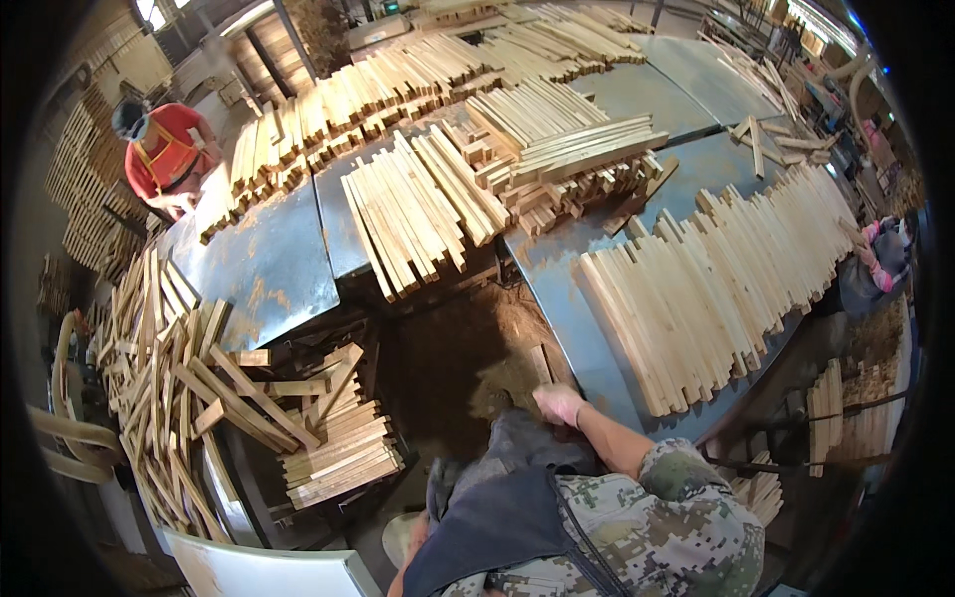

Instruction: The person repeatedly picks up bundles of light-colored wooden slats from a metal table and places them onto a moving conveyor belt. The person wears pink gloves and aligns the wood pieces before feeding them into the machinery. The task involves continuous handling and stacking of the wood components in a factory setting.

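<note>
My right hand (pixel 559 403), in a pale pinkish glove, is closed around the lower end of a short wood strip (pixel 540 364). It is beside the near left edge of the blue-grey metal table (pixel 563 298). On that table, just right of the hand, lies a wide row of pale wood strips (pixel 686 298) with uneven ends. My left forearm (pixel 411 553) shows low in the head view, beside my dark apron (pixel 487 532); the fingers of that hand cannot be made out.
A jumbled heap of wood strips (pixel 164 388) lies at the left, beside a neat stack (pixel 343 458). More strips (pixel 413 204) and a layered pile (pixel 567 149) cover the tables ahead. A person in red (pixel 169 149) works at far left; another's pink-gloved hand (pixel 875 261) is at far right.
</note>
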The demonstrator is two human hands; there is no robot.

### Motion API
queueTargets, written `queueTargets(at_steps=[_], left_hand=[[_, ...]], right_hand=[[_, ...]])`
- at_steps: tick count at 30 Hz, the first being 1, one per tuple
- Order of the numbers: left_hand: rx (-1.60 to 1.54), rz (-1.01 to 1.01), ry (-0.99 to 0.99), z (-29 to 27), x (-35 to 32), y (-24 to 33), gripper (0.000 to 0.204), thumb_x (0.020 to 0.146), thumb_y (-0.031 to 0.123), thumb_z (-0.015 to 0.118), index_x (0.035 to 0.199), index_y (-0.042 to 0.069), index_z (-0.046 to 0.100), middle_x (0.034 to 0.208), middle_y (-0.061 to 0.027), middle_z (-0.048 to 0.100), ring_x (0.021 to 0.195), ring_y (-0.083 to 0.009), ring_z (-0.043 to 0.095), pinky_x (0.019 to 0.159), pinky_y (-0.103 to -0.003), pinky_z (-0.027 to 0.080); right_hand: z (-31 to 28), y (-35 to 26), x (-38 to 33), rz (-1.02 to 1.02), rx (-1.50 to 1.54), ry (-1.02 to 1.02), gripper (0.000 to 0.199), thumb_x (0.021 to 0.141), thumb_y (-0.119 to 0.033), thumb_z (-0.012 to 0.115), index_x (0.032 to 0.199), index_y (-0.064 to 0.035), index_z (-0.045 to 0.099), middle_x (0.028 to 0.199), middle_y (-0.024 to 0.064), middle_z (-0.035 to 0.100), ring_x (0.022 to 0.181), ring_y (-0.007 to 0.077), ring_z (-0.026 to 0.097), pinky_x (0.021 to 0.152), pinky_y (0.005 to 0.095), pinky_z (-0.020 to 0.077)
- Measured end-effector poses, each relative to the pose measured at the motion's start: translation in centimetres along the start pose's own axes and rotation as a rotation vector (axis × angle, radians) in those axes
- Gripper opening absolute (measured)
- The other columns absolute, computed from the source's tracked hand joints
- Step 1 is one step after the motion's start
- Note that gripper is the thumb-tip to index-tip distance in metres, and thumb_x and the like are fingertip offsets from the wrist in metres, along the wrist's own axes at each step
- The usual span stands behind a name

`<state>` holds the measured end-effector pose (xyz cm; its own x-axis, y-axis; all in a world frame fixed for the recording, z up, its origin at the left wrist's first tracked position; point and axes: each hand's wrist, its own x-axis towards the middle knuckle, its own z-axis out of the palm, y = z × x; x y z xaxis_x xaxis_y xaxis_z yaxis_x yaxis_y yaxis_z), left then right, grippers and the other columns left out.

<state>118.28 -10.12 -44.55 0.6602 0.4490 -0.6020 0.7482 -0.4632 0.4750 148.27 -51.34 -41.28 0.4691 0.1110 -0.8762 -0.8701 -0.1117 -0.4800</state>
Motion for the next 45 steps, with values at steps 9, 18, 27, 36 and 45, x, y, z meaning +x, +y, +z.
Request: queueTargets(at_steps=[9,18,27,36,45], left_hand=[[-0.795,-0.321,-0.174,-8.8,21.1,23.0,0.026,0.106,0.033,0.065,0.086,0.017,0.061,0.073,0.0004,0.053,0.057,-0.0173,0.048,0.051,-0.031,0.036],[-0.811,-0.311,-0.431,-8.2,32.4,38.2,0.083,0.106,0.05,0.065,0.166,0.0,0.038,0.169,-0.023,0.045,0.155,-0.0425,0.043,0.128,-0.052,0.035],[-1.139,-0.482,-0.541,-7.9,39.6,46.1,0.1,0.094,0.064,0.078,0.165,0.006,0.037,0.164,-0.0169,0.042,0.152,-0.0485,0.039,0.121,-0.066,0.038],[-1.367,-0.584,-0.561,-5.0,40.6,49.5,0.049,0.098,0.044,0.081,0.133,0.014,0.067,0.13,-0.0113,0.069,0.117,-0.0388,0.064,0.104,-0.06,0.053],[-1.439,-0.549,-0.53,-4.3,40.3,50.3,0.043,0.099,0.033,0.08,0.134,0.012,0.067,0.136,-0.0109,0.069,0.125,-0.0353,0.064,0.107,-0.058,0.053]], right_hand=[[0.0,-21.4,11.4,-0.473,-0.262,0.273,0.072,0.102,-0.034,0.065,0.163,-0.0016,0.046,0.162,0.0231,0.055,0.149,0.0315,0.054,0.122,0.0397,0.0414],[-3.0,-30.9,26.2,-0.783,0.536,0.547,0.07,0.099,-0.019,0.075,0.161,-0.0012,0.049,0.149,0.0164,0.063,0.132,0.0269,0.061,0.112,0.0357,0.0489],[0.8,-39.2,24.0,-0.256,0.737,0.783,0.051,0.093,-0.029,0.081,0.14,-0.0126,0.069,0.125,0.0068,0.075,0.104,0.0225,0.07,0.084,0.0411,0.057],[2.4,-38.8,20.9,-0.59,-0.024,1.011,0.045,0.091,-0.02,0.081,0.13,-0.0006,0.071,0.115,0.0165,0.073,0.1,0.0302,0.072,0.085,0.039,0.0572],[-0.3,-39.8,19.1,-0.461,-0.324,0.777,0.057,0.102,-0.036,0.068,0.153,-0.0131,0.057,0.14,0.0244,0.066,0.126,0.0424,0.066,0.105,0.048,0.0526]])
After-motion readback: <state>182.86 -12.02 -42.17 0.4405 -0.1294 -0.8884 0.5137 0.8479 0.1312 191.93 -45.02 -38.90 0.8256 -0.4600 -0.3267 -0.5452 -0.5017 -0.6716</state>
